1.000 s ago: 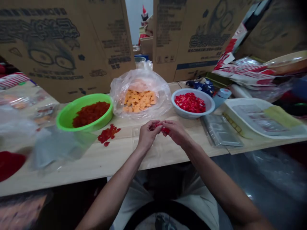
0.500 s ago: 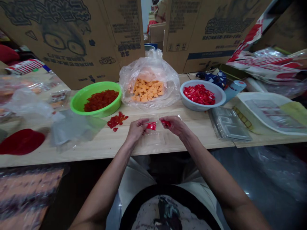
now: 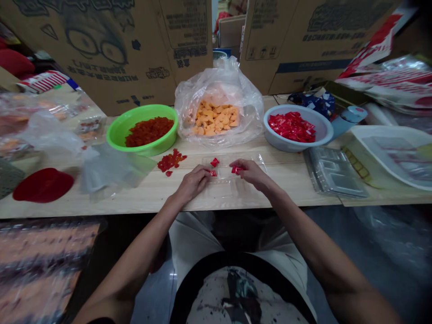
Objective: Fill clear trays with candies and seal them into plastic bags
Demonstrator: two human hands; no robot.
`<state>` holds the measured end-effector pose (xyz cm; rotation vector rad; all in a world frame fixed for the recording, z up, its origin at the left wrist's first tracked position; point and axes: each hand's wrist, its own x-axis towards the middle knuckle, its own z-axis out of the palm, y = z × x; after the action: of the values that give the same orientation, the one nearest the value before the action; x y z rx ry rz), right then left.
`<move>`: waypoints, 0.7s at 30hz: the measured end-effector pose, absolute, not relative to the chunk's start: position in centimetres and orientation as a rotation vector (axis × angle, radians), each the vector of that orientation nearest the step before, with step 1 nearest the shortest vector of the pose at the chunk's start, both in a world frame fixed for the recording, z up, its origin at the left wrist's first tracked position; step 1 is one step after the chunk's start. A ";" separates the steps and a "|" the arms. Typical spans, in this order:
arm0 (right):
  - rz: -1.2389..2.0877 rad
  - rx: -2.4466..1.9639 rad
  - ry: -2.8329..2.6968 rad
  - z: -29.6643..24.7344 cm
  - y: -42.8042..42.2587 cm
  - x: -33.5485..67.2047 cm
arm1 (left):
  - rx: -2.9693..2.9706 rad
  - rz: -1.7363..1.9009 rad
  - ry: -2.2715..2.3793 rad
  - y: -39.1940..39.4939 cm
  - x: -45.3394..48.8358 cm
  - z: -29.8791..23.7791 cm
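A clear plastic compartment tray (image 3: 229, 189) lies on the wooden table in front of me. My left hand (image 3: 195, 181) is closed at the tray's left side, its fingertips on a small red packet (image 3: 213, 173). Just above, another red packet (image 3: 214, 162) rests in the tray, apart from my fingers. My right hand (image 3: 251, 173) pinches a red packet (image 3: 236, 170) over the tray's right part. Past that hand stands a pale blue bowl (image 3: 324, 130) heaped with such packets.
Beyond the tray sit a green bowl (image 3: 114, 135) of orange-red pieces and a plastic bag (image 3: 251, 112) of orange pieces. Loose red-orange bits (image 3: 171, 161) lie left of the tray. Stacked clear trays (image 3: 334, 173) and a white tub (image 3: 378, 157) are at right. Cardboard boxes (image 3: 135, 49) wall the back.
One red packet now rests free in the tray's upper left, where my left fingers were holding red packaging. My hands have spread slightly apart. The whole view has shifted a little.
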<state>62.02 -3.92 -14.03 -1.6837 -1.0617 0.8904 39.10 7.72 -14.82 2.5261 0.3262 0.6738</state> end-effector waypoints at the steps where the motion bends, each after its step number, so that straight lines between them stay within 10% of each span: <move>1: 0.841 -1.707 -1.134 -14.2 -3.6 61.8 | 2.557 0.623 0.303 8.1 39.1 -14.5; 21: 0.199 -1.914 -2.041 -13.6 -4.6 60.2 | 2.537 0.491 1.124 9.9 45.7 -12.0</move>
<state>60.20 -4.56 -13.57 -1.9138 -2.0414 0.1989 45.74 9.86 -11.95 2.5373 1.1239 0.4913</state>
